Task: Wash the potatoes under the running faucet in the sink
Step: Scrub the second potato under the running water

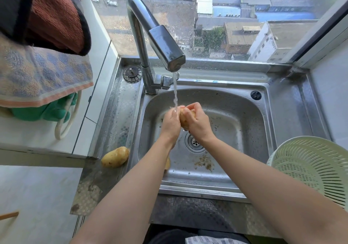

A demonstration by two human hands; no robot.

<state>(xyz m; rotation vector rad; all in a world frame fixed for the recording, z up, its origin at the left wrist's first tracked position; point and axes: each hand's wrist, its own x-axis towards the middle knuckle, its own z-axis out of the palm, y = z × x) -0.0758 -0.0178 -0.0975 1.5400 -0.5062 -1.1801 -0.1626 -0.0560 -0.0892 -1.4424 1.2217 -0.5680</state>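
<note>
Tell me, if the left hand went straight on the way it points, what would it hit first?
Likely the back wall of the sink, below the faucet; the left hand is under the water. Depth is unclear.

Steel sink unit under the window. On its patterned left ledge, near end: one potato on its side, just beside the basin. At the far corner, a black strainer plug next to the faucet base. Down in the basin: scraps near the drain, a second potato half hidden by a forearm. At the right edge, a white colander
</note>
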